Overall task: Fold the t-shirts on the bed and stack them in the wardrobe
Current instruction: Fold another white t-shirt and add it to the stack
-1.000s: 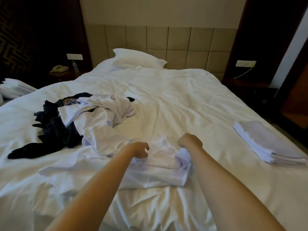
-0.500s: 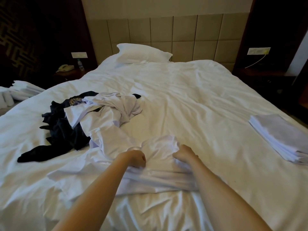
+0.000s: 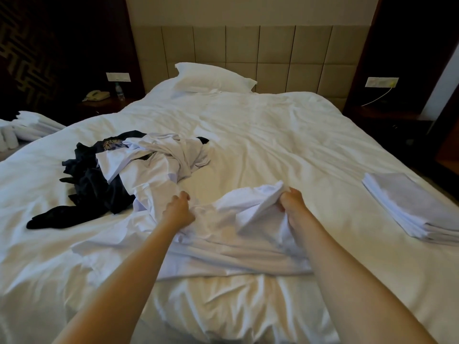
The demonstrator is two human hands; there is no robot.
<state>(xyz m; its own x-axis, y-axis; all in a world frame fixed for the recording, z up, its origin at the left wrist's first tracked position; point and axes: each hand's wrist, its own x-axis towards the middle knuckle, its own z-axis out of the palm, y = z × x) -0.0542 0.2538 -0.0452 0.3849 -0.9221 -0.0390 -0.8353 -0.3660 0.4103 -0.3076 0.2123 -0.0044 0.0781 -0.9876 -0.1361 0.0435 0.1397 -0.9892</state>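
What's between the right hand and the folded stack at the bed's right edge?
Only bare white duvet, in the head view. The right hand grips the white t-shirt; the folded stack sits apart with nothing in between.

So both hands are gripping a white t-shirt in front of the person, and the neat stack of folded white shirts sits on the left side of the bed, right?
Not quite. The head view shows the neat stack of folded white shirts on the right side of the bed, not the left. The rest holds: the left hand and right hand both grip the white t-shirt.
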